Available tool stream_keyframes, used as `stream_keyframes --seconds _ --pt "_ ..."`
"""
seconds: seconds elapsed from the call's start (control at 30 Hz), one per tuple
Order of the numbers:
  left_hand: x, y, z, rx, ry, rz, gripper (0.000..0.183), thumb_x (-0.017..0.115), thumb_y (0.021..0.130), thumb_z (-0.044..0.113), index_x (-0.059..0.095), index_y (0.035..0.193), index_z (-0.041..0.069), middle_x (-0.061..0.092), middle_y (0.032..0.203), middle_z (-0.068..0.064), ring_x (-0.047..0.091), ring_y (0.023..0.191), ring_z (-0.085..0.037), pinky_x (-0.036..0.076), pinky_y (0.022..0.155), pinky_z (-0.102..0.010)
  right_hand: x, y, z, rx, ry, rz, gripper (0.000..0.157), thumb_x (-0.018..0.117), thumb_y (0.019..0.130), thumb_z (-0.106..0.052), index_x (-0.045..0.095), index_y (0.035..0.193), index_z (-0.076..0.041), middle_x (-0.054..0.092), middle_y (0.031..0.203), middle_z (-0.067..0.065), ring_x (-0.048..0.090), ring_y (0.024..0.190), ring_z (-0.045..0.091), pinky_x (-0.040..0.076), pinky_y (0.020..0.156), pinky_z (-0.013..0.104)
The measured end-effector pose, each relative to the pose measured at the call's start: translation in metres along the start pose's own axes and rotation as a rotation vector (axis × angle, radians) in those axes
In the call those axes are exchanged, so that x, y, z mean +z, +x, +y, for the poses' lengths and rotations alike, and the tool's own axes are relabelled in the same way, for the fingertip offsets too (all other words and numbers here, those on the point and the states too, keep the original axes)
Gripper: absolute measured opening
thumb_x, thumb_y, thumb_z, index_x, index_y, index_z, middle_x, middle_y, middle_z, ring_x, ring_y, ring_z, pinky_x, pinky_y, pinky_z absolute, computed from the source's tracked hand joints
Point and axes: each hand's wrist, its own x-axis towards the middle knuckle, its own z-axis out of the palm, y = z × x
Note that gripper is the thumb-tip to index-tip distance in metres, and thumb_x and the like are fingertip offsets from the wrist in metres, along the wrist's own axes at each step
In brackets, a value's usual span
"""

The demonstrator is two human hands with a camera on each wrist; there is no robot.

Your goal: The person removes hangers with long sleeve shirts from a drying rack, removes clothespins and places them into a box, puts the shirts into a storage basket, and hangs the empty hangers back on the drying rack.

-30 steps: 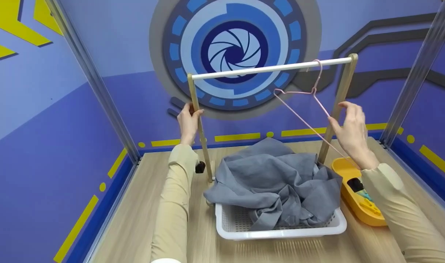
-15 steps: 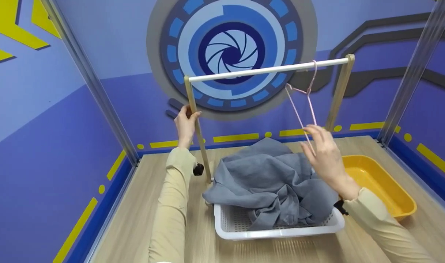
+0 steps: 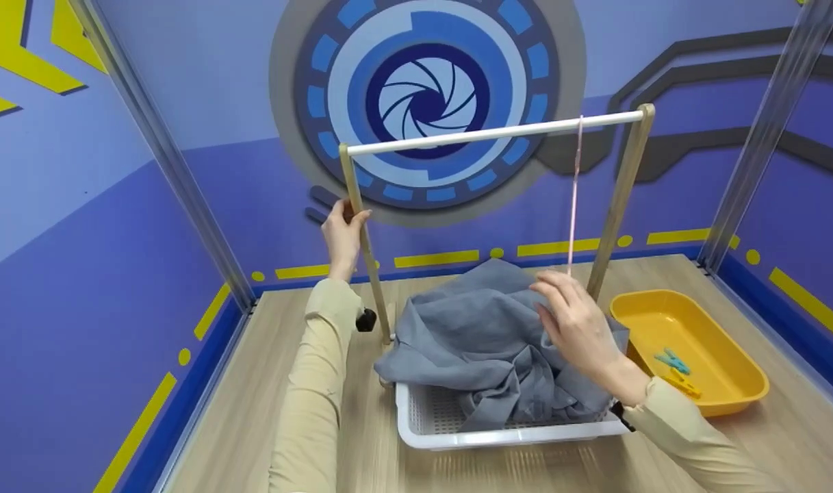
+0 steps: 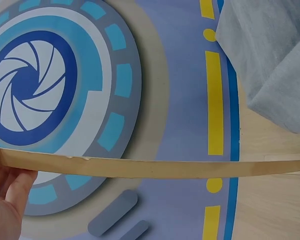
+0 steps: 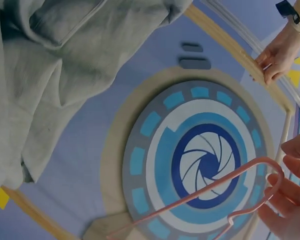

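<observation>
My left hand [image 3: 343, 236] pinches the left wooden post [image 3: 369, 267] of a clothes rack; the left wrist view shows the thumb and fingers at that post [image 4: 155, 168]. A pink wire hanger [image 3: 573, 219] hangs by its hook from the rack's white rail [image 3: 471, 137], near the right end, seen edge-on. Below it is my right hand [image 3: 580, 335], fingers loosely bent and thumb apart. In the right wrist view the hanger's rounded end [image 5: 276, 175] lies against the fingertips. Crumpled grey cloth [image 3: 471, 322] fills a white basket [image 3: 512, 437] under the rail.
Right of the basket stands a yellow tray [image 3: 724, 329] holding a teal clothespin [image 3: 675, 361] and a yellow clothespin [image 3: 682, 383]. The rack's right post [image 3: 618, 205] rises behind the right hand. A patterned wall [image 3: 238, 185] closes off the back.
The right hand has moved left and down from beside the right post. The hanger has swung round from showing its broad side to edge-on. The left hand keeps its hold on the post.
</observation>
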Motion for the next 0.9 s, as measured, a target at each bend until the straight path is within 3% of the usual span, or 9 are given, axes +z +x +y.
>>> stream_keyframes --seconds 0.2,0.4,0.53,0.63,0.73,0.8,0.9 --pt "-0.002 -0.003 -0.002 0.009 -0.002 0.019 0.028 0.061 0.086 0.019 0.058 0.108 0.002 0.060 0.091 -0.009 0.056 0.081 -0.018 0.046 0.071 -0.031 0.011 -0.007 -0.011 -0.084 0.087 -0.033 0.022 0.047 0.091 -0.009 0.060 0.103 0.004 0.055 0.111 0.017 0.052 0.101 0.031 0.039 0.086 0.036" --pt "-0.004 -0.011 -0.002 0.040 0.003 0.000 0.036 0.060 0.088 0.016 0.051 0.119 0.002 0.057 0.099 -0.011 0.053 0.088 -0.020 0.044 0.074 -0.032 0.018 -0.016 -0.016 -0.187 0.140 -0.147 0.025 0.041 0.096 -0.013 0.060 0.105 0.001 0.057 0.108 0.012 0.054 0.099 0.026 0.044 0.081 0.033" --pt "-0.006 -0.021 0.000 -0.016 0.071 0.007 0.050 0.060 0.089 0.021 0.039 0.130 0.001 0.044 0.118 -0.016 0.044 0.106 -0.024 0.039 0.085 -0.033 0.021 -0.025 -0.014 -0.214 0.137 -0.251 0.030 0.035 0.098 -0.016 0.059 0.107 0.000 0.057 0.107 0.010 0.054 0.099 0.023 0.044 0.081 0.032" --pt "-0.007 -0.038 0.000 -0.037 0.164 0.051 0.053 0.059 0.089 0.026 0.036 0.129 0.001 0.035 0.124 -0.017 0.038 0.112 -0.027 0.034 0.090 -0.035 0.023 -0.033 -0.010 -0.191 0.116 -0.349 0.022 0.050 0.092 -0.010 0.058 0.109 0.000 0.057 0.108 0.010 0.053 0.100 0.023 0.044 0.082 0.034" --pt "-0.004 -0.061 -0.004 0.001 0.241 0.094 0.045 0.060 0.088 0.025 0.041 0.121 0.001 0.036 0.117 -0.016 0.039 0.107 -0.027 0.038 0.083 -0.036 0.025 -0.043 -0.008 -0.142 0.083 -0.451 0.033 0.065 0.081 -0.004 0.057 0.112 0.001 0.056 0.110 0.012 0.052 0.102 0.025 0.044 0.082 0.036" --pt "0.000 -0.078 -0.007 0.047 0.278 0.084 0.039 0.060 0.088 0.024 0.044 0.115 0.001 0.038 0.110 -0.013 0.040 0.101 -0.026 0.041 0.078 -0.035 0.027 -0.050 -0.006 -0.099 0.054 -0.511 0.043 0.071 0.076 -0.004 0.055 0.116 0.000 0.054 0.114 0.014 0.050 0.104 0.027 0.044 0.082 0.039" --pt "0.010 -0.100 -0.010 0.086 0.299 0.019 0.035 0.062 0.087 0.023 0.046 0.109 0.001 0.039 0.104 -0.011 0.043 0.095 -0.024 0.042 0.073 -0.033 0.028 -0.057 -0.001 -0.019 0.012 -0.584 0.049 0.071 0.079 -0.015 0.050 0.122 -0.002 0.049 0.120 0.018 0.047 0.108 0.033 0.043 0.079 0.047"
